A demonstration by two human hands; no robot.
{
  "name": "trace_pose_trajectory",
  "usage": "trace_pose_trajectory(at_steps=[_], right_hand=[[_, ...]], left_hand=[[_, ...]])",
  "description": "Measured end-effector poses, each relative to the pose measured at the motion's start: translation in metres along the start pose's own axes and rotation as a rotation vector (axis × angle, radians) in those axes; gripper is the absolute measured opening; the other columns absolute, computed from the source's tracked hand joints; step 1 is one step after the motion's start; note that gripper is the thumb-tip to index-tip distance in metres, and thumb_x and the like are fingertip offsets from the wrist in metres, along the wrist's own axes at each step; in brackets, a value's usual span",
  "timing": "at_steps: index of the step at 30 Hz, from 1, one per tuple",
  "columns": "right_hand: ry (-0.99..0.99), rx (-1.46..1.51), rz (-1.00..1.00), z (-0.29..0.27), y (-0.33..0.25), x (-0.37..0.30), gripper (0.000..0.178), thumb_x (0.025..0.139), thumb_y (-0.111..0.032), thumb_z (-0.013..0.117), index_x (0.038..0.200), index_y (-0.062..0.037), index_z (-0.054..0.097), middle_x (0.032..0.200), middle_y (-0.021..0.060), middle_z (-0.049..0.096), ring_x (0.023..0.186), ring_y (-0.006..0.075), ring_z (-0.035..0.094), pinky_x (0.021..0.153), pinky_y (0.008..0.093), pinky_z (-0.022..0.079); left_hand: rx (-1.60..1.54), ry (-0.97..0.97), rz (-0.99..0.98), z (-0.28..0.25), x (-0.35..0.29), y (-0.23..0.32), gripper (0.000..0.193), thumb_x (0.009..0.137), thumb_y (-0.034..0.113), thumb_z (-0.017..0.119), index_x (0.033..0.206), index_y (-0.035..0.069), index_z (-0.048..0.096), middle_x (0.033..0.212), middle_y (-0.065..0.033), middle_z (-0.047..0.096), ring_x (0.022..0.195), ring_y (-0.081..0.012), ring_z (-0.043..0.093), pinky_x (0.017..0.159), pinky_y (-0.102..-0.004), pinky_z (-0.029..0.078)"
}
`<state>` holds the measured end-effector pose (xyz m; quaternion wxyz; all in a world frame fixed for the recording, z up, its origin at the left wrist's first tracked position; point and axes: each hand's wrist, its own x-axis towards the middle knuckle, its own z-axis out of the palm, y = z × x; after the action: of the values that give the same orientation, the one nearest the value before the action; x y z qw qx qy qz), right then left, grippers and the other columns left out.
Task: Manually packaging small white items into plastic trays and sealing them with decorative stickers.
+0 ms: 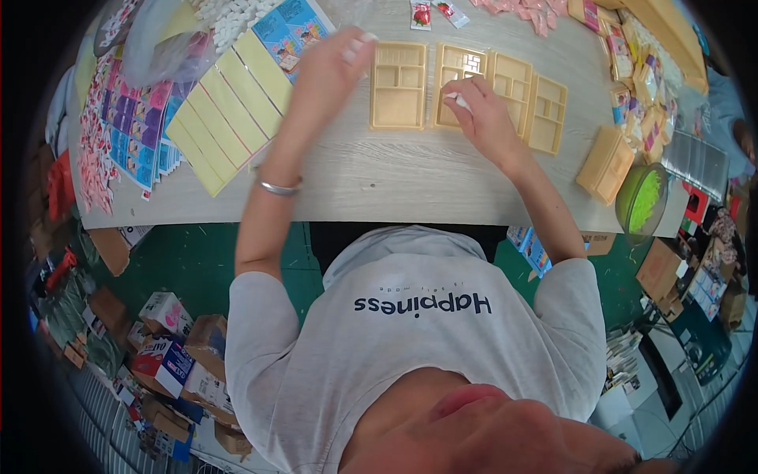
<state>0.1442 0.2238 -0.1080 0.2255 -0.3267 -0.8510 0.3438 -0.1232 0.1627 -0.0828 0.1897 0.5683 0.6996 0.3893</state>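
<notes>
My right hand (493,130) is closed in a pinch on a small white piece (458,99), over the second of several cream compartment trays. That tray (446,73) is partly hidden by the hand. My left hand (328,79), slightly blurred, is raised just left of the first tray (396,109). Its fingers are closed around a small white piece (353,50), whose exact shape I cannot make out. Two more trays, a third (517,88) and a fourth (547,114), stand in the row to the right.
White pieces (229,20) are heaped at the back left, beside a yellow-striped sheet (229,118) and printed sheets (134,130). Red-printed sachets (421,14) and pink packets (525,9) lie far back. Filled packs (647,87), stacked trays (606,164) and a green-filled bowl (641,201) sit right.
</notes>
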Motion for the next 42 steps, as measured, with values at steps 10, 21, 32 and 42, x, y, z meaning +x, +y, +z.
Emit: trace_pose_trajectory(at_steps=[10,21,32,42], right_hand=[[0.012,-0.178,-0.228,-0.019,-0.004,-0.014,0.034,0.084,-0.008,0.076,0.117,-0.0102,0.067,0.113,0.0089,0.066,0.099,0.0306,0.066,0.083,0.0378,0.057],[0.035,-0.131,-0.084,-0.02,0.002,-0.023,0.022,0.085,-0.004,0.075,0.106,-0.0079,0.073,0.106,0.0079,0.071,0.097,0.0269,0.068,0.081,0.0364,0.058],[0.191,-0.112,-0.051,-0.038,0.001,-0.021,0.012,0.086,-0.001,0.073,0.097,-0.0051,0.074,0.096,0.0074,0.071,0.082,0.0202,0.069,0.071,0.0303,0.057],[-0.007,-0.255,-0.124,-0.002,-0.042,0.023,0.011,0.087,-0.006,0.07,0.097,-0.0028,0.074,0.09,0.0109,0.067,0.079,0.0274,0.07,0.066,0.0366,0.057]], left_hand=[[0.161,0.112,0.347,0.069,-0.064,0.023,0.02,0.081,0.015,0.077,0.099,0.009,0.071,0.101,-0.0076,0.066,0.089,-0.0278,0.066,0.073,-0.0379,0.055],[0.047,0.231,0.195,0.031,-0.077,0.006,0.019,0.079,0.012,0.08,0.097,0.01,0.076,0.093,-0.0041,0.069,0.087,-0.0226,0.064,0.076,-0.0337,0.052],[0.252,0.092,0.218,0.038,-0.06,-0.001,0.013,0.084,0.019,0.076,0.094,0.013,0.078,0.083,-0.0011,0.069,0.082,-0.0211,0.063,0.076,-0.0358,0.044],[0.055,0.219,0.153,0.032,-0.072,-0.001,0.014,0.087,0.022,0.074,0.098,0.013,0.078,0.097,-0.0015,0.07,0.098,-0.0197,0.061,0.087,-0.0374,0.045]])
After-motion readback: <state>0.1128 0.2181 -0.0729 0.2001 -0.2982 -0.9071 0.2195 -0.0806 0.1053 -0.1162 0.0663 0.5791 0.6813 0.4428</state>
